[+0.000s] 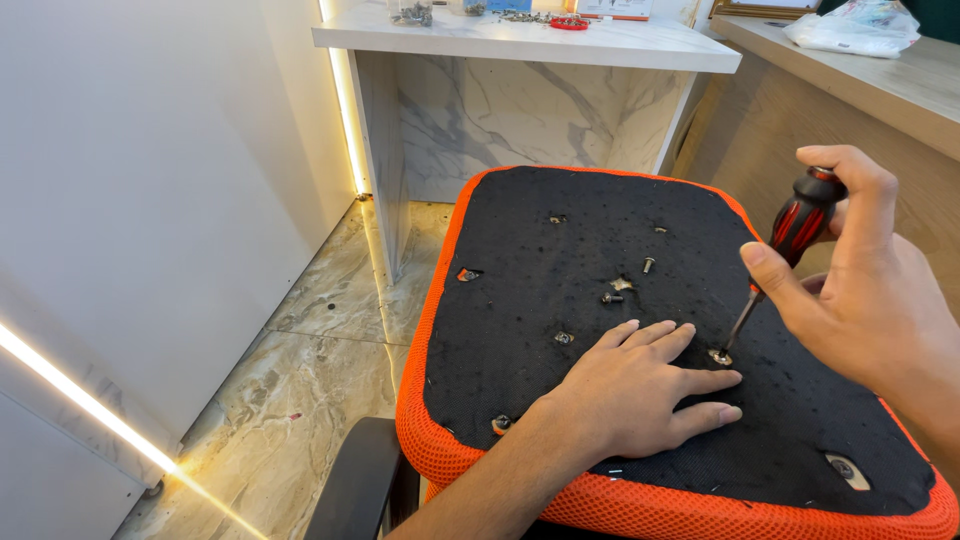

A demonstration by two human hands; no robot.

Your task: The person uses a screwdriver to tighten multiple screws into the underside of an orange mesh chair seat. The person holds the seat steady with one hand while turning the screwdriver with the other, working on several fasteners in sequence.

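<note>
An upturned chair seat (540, 230), black underneath with an orange mesh edge, lies before me. My left hand (640, 385) rests flat on the black underside, fingers spread, holding nothing. My right hand (865, 270) grips a red and black screwdriver (800, 225), whose tip stands on a screw with a washer (720, 356) just right of my left fingertips. Two loose screws (630, 282) lie on the fabric above my left hand. Several mounting holes with metal inserts show, one of them a hole (468, 274) at the left.
A white marble-patterned desk (520, 45) stands behind the seat with small hardware on top. A wooden counter (880, 80) runs along the right, bearing a plastic bag (855, 28). The marble floor (320, 340) and a lit white wall lie left. A black chair part (355, 480) sits below the seat.
</note>
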